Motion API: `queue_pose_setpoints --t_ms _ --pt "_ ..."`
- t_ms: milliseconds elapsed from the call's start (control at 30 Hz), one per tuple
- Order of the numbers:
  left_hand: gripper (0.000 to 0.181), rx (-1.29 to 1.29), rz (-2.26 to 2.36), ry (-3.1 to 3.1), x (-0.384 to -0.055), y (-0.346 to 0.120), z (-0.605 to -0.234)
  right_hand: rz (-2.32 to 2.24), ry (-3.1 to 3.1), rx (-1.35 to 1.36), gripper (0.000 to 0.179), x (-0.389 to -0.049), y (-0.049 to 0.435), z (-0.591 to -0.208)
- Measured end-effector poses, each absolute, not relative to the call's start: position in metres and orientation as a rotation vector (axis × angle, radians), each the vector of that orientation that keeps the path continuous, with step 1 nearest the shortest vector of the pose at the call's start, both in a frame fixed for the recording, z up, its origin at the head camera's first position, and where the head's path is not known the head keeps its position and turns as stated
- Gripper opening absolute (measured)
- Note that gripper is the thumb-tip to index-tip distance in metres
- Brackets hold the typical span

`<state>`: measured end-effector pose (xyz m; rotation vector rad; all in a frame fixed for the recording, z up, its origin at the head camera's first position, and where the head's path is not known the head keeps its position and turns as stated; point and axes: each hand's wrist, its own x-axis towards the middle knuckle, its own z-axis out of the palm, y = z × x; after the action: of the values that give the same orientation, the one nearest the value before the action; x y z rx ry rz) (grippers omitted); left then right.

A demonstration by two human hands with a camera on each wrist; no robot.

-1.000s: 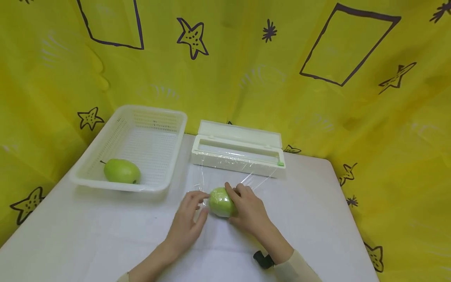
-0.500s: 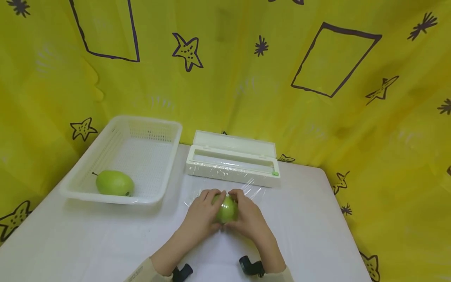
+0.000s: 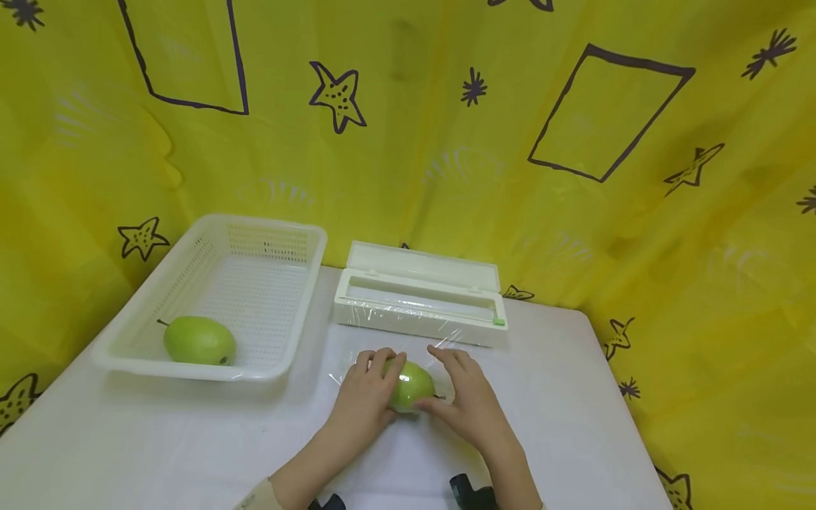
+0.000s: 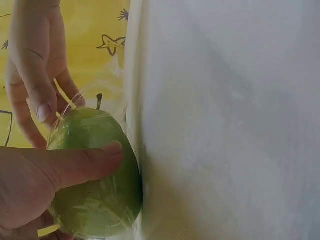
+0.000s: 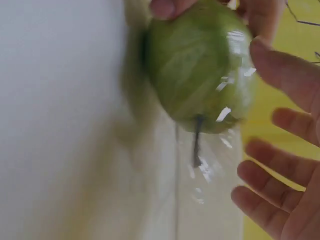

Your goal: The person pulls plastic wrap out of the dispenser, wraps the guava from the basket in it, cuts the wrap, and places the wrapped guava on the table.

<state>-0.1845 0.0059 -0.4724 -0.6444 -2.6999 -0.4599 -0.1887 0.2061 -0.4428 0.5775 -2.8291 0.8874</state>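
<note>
A green pear [image 3: 411, 388], covered in clear cling film [image 5: 201, 187], lies on its side close over the table, its stem to the right in the head view. My left hand [image 3: 365, 397] grips it from the left, with the thumb [image 4: 95, 164] laid across its near side. On the right, my right hand [image 3: 473, 405] has its fingers spread apart beside the stem end, and its thumb tip is right at the pear. More film runs from the pear toward the cling film dispenser [image 3: 417, 326], whose lid stands up behind it.
At the back left stands a white plastic basket [image 3: 185, 370] with a second green pear [image 3: 199, 341] in it. A yellow patterned curtain [image 3: 395, 184] hangs behind the white-covered table [image 3: 210, 439]. Black wrist mounts [image 3: 470, 492] show under both wrists.
My left hand has come round the pear, which it barely touched at first. My right hand, earlier gripping the pear, has loosened and spread its fingers. The stem now shows on the right.
</note>
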Motion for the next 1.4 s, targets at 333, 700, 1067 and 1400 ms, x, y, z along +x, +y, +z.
queue_pose_setpoints --t_ms 333,700,1067,1400 --pt "0.084 -0.646 -0.501 -2.659 -0.188 0.003 -0.473 0.732 -2.76 0.58 0.059 -0.176 0.182 -0.444" --pt "0.08 -0.633 -0.511 -2.649 -0.184 0.003 -0.472 0.737 -2.649 0.608 0.066 -0.178 0.179 -0.461" --pt "0.074 -0.631 -0.501 -2.691 -0.184 0.001 -0.47 0.554 -2.598 0.671 0.08 -0.175 0.17 -0.467" --pt "0.098 -0.614 -0.614 -2.725 -0.185 -0.005 -0.464 0.475 -2.647 0.621 0.097 -0.177 0.164 -0.475"
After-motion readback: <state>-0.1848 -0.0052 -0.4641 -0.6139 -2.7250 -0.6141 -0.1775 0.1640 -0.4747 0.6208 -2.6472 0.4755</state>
